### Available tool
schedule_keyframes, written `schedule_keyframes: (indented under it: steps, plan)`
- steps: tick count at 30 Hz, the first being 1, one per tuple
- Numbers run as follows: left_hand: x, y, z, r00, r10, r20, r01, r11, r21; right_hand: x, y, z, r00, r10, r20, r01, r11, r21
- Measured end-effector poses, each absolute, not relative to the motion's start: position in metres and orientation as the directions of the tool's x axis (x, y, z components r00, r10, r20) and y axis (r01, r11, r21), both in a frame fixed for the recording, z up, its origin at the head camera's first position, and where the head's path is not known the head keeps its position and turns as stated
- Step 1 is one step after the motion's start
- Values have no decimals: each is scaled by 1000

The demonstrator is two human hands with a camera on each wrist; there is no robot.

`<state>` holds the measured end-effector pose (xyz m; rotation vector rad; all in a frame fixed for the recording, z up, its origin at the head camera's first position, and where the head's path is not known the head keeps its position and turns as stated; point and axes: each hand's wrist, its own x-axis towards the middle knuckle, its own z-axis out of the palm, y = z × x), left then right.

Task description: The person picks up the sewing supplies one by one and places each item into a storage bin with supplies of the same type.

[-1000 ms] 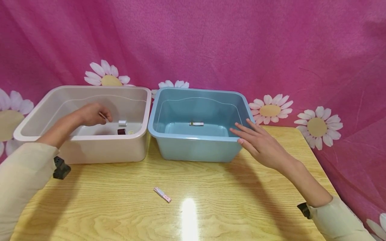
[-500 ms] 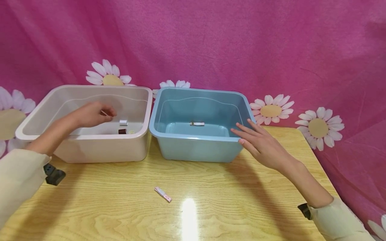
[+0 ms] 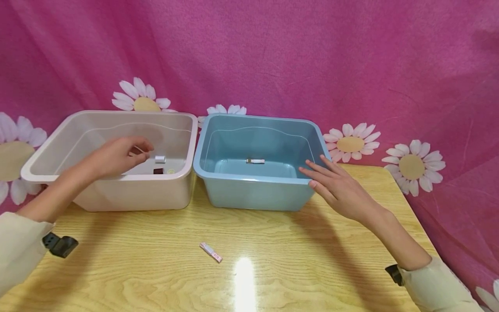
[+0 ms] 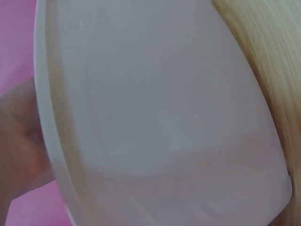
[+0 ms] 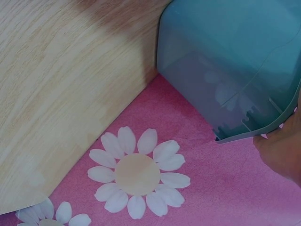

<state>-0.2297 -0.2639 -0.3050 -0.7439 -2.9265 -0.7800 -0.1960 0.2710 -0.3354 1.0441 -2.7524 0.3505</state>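
My left hand hangs over the pale pinkish bin, fingers loosely bent. Nothing shows in its grip, though the palm side is partly hidden. In the left wrist view, that hand appears beyond the bin's rim. Below it, near the bin's right end, lie a small white cylinder, a dark brown cylinder and a pale yellowish round thing. My right hand rests with spread, straight fingers at the right front corner of the blue bin. Inside that bin lies a small white-and-brown strip.
A small pink-and-white strip lies on the wooden table in front of the bins. Both bins stand side by side against a pink daisy-print cloth. The table's right edge runs beyond my right forearm.
My left hand has shifted slightly to the right and its forearm has drawn back toward me, with the fingers looser. The right hand and the small things stay put.
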Motion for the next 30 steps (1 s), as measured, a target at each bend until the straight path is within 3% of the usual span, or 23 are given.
schedule_keyframes:
  steps: [10,24,30]
  plan:
    - [-198,-264,-307,-862,413,294,496,807,321,-196,270,-335,-744,-620,250,-664,729,-165]
    - [-161,-297,-319,-900,295,322,364,914,180,-197,269,-334,-757,-610,236,-651,738,-178]
    - [-153,-315,-326,-942,189,279,248,949,196,-197,270,-335,-767,-600,226,-639,747,-185]
